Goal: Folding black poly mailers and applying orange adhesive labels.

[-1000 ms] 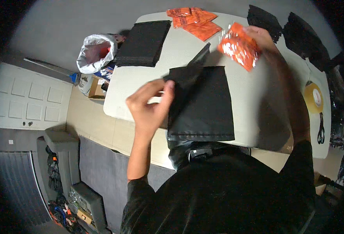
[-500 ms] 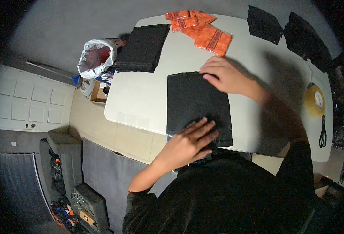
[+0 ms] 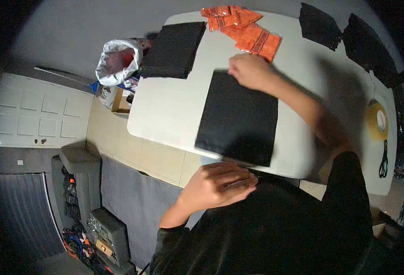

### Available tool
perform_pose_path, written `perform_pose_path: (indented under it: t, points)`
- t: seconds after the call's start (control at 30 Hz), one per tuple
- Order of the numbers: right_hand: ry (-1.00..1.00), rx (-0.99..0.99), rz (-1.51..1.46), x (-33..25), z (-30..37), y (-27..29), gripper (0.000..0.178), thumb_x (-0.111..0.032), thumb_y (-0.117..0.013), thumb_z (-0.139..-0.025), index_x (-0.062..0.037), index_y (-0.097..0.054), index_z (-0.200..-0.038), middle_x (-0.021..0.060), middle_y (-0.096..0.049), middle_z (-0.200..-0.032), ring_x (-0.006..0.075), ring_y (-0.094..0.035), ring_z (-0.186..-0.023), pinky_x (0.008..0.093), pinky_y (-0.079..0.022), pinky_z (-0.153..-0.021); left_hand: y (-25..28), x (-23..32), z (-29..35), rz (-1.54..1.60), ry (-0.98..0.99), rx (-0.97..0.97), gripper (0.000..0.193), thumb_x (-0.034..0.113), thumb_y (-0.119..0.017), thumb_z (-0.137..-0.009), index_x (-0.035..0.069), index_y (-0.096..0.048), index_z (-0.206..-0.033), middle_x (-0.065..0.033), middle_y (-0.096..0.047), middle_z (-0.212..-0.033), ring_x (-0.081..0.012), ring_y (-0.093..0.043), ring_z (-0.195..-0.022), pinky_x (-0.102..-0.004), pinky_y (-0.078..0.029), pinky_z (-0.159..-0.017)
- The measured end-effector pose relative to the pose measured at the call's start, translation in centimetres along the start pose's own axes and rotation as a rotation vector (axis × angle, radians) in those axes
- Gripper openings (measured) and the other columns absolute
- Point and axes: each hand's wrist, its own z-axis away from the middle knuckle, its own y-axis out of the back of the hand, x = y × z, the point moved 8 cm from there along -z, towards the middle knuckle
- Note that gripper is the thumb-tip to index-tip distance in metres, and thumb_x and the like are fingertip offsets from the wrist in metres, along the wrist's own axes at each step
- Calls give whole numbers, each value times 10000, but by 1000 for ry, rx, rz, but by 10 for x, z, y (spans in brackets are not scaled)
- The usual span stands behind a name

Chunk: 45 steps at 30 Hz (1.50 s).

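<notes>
Black flat bag (image 3: 238,120) lies flat on the surface (image 3: 165,110). Right hand (image 3: 250,71) presses its far edge, grip empty; left hand (image 3: 218,183) loosely curled at near edge, holding nothing. Orange packets (image 3: 243,27) remain unpacked.

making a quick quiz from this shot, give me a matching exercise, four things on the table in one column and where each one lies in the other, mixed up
Things:
1. black bag
2. orange packets
3. tape roll
4. scissors

Places:
A. far edge of the table, beyond the right hand
B. flat in the middle, its far edge under the right hand
C. right end of the table, just nearer the person than the tape roll
D. right end of the table, beyond the scissors

Pairs: 1-B, 2-A, 3-D, 4-C
</notes>
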Motion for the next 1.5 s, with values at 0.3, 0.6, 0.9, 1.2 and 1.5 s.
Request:
perform_pose_path:
  t: [0.3, 0.6, 0.9, 1.2, 1.5]
  points:
    - [-265, 2, 26, 80, 59, 59, 196, -243, -705, -934, -48, -724, -949, 185, -738, -881, 406, -727, -850, 530, -574, -782, 20, -65, 28, -240, 217, 141, 93, 136, -836, -839, 59, -795, -805, -67, -767, -811, -241, -754, -735, -341, -609, -647]
    - [-460, -303, 478, 55, 99, 84, 320, -297, -707, -942, 22, -737, -960, 219, -737, -899, 404, -735, -863, 512, -591, -804, -2, -78, 1, -192, 367, 203, 160, 157, -840, -843, 41, -822, -952, -111, -794, -987, -263, -762, -915, -382, -615, -796]
    - [271, 15, -173, -61, 67, 69, 156, -177, -715, -938, -23, -691, -954, 106, -640, -1004, 301, -638, -1008, 423, -534, -878, -10, -83, 18, -2, 492, 297, 79, 53, -784, -872, 28, -821, -938, -115, -799, -965, -244, -771, -906, -353, -615, -808]
    - [181, 1, -483, -70, 18, -6, 224, -95, -697, -939, 19, -689, -1131, 148, -635, -902, 326, -637, -800, 433, -533, -765, 41, -194, -24, -194, 526, 261, 251, 139, -751, -922, -32, -728, -1105, -219, -715, -965, -379, -716, -862, -436, -564, -768]
    - [111, -99, -470, -59, 15, -21, 269, -130, -678, -922, 8, -702, -1152, 195, -674, -1025, 400, -680, -985, 474, -551, -867, 31, -235, -43, -190, 519, 49, 343, 118, -825, -846, -16, -713, -1141, -182, -674, -1034, -342, -680, -891, -417, -548, -811]
